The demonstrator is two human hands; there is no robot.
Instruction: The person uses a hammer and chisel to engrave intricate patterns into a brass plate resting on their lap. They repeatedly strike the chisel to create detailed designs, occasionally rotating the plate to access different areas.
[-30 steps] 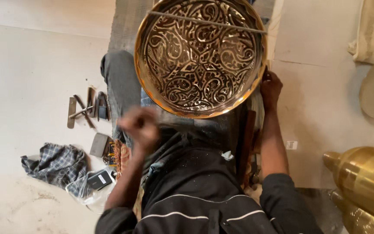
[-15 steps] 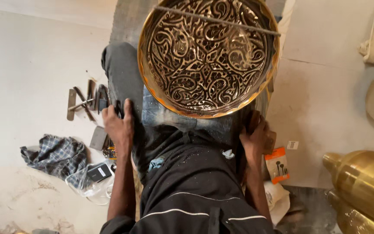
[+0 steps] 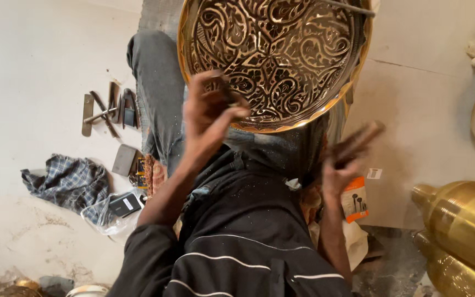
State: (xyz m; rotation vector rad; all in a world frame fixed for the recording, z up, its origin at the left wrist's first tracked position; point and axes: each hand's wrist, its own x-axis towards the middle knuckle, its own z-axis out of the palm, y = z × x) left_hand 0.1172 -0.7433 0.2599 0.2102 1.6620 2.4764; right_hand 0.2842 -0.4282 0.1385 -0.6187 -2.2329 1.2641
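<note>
A: The engraved brass tray (image 3: 275, 58) leans upright against the person's knees, above the floor (image 3: 34, 71). What changed?

B: Both hands came up off the lap. The left hand (image 3: 211, 110) pinches a small dark tool at the tray's lower rim; the right hand (image 3: 341, 165) now grips a wooden stick (image 3: 358, 140).

A: And the tray?

B: It sits nearer, higher in view.

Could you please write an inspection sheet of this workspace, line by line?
Surface: pale floor, dusty near the bottom left.
Job's things: round engraved brass tray leaning before the person; a thin rod crosses its top.
Clutter: metal hand tools, checked cloth, phone in a clear bag, orange packet.
Hands: left hand raised, pinching a small dark tool against the tray; right hand holds a blurred wooden handle.
Cables: nothing seen.
Surroundings: large brass vessels at the right.
</note>
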